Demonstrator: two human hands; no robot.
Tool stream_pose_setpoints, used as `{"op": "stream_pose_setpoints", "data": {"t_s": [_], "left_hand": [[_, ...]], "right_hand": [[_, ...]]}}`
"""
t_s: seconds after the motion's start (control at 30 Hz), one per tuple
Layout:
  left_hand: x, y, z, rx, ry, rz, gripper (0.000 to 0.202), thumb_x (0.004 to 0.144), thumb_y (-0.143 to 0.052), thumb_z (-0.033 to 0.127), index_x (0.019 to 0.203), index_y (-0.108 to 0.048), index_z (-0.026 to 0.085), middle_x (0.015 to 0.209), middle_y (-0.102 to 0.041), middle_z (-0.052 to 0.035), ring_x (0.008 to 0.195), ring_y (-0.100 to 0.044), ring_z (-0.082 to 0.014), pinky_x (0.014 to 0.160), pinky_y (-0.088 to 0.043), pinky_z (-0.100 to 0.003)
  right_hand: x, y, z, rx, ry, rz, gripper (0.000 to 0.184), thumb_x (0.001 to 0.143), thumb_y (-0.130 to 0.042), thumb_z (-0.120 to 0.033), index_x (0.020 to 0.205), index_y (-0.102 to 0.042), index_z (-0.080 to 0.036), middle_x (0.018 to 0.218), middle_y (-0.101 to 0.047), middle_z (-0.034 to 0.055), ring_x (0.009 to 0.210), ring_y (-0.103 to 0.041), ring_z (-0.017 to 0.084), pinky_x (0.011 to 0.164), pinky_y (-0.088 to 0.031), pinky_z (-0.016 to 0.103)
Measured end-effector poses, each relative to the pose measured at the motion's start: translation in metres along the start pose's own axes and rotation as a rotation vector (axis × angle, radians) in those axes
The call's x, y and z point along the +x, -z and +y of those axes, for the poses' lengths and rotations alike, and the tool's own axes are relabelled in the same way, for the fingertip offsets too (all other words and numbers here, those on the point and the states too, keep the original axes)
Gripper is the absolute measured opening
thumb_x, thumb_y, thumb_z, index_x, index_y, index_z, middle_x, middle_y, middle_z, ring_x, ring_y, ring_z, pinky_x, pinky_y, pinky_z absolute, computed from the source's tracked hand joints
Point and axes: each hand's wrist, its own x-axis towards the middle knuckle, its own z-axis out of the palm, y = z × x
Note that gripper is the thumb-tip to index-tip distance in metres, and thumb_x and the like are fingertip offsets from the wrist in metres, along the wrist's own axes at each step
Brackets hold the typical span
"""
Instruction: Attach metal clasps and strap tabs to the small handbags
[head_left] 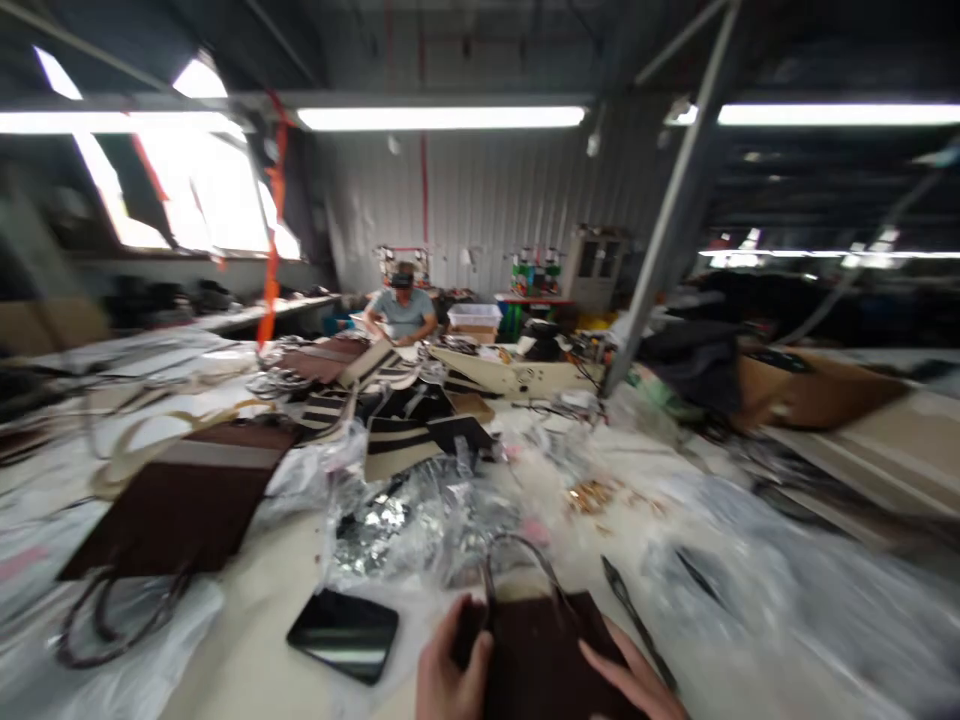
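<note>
At the bottom edge of the view, my left hand (448, 672) grips the left side of a dark brown bag piece (544, 655), thumb on top. My right hand (637, 682) lies along its right edge with fingers laid flat against it. A thin dark handle loop (517, 560) rises from the top of the piece. The whole view is smeared by motion. A black phone (343, 633) lies on the table just left of my left hand. A dark slim tool (634, 618) lies just right of the piece.
Crumpled clear plastic (420, 520) covers the table ahead. A larger brown bag (180, 505) with loop handles lies at left, with striped bag panels (397, 440) further back. A person (403, 310) sits at the far end. A cardboard box (810, 385) and a slanted metal post (667, 220) stand at right.
</note>
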Motion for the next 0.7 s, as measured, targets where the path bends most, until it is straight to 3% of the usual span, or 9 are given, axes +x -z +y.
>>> {"op": "stream_pose_setpoints", "data": {"t_s": [0.07,0.17,0.3,0.7], "left_hand": [[-0.034,-0.023,-0.006,0.000,0.041,-0.130,0.072,0.083,-0.081,0.072,0.135,-0.080,0.022,0.132,-0.084,-0.0180,0.135,-0.074,-0.0469,0.120,-0.059,-0.065],[-0.040,-0.027,-0.008,0.052,0.055,-0.200,0.073,0.086,-0.083,0.072,0.139,-0.077,0.022,0.139,-0.082,-0.0148,0.138,-0.073,-0.0435,0.123,-0.056,-0.060],[-0.028,-0.024,-0.003,0.122,0.036,-0.190,0.068,0.090,-0.082,0.072,0.137,-0.078,0.023,0.137,-0.082,-0.0131,0.136,-0.073,-0.0419,0.120,-0.057,-0.057],[-0.037,-0.026,0.005,0.161,0.026,-0.175,0.066,0.090,-0.082,0.072,0.137,-0.079,0.025,0.135,-0.083,-0.0100,0.133,-0.074,-0.0407,0.117,-0.058,-0.052]], "right_hand": [[-0.021,0.011,-0.005,0.052,-0.034,-0.135,0.050,0.092,-0.082,-0.059,0.140,-0.084,-0.046,0.166,-0.063,0.0092,0.153,-0.058,0.049,0.122,-0.055,0.075],[-0.027,0.020,-0.009,0.148,-0.094,-0.226,0.053,0.096,-0.086,-0.048,0.147,-0.081,-0.033,0.181,-0.045,0.0125,0.164,-0.048,0.044,0.135,-0.041,0.067],[-0.021,0.022,-0.011,0.203,-0.116,-0.250,0.050,0.095,-0.090,-0.041,0.144,-0.082,-0.031,0.185,-0.038,0.0123,0.168,-0.043,0.041,0.138,-0.038,0.062],[-0.019,0.028,-0.020,0.242,-0.098,-0.231,0.049,0.092,-0.092,-0.032,0.140,-0.081,-0.032,0.183,-0.042,0.0073,0.168,-0.045,0.035,0.140,-0.038,0.051]]}}
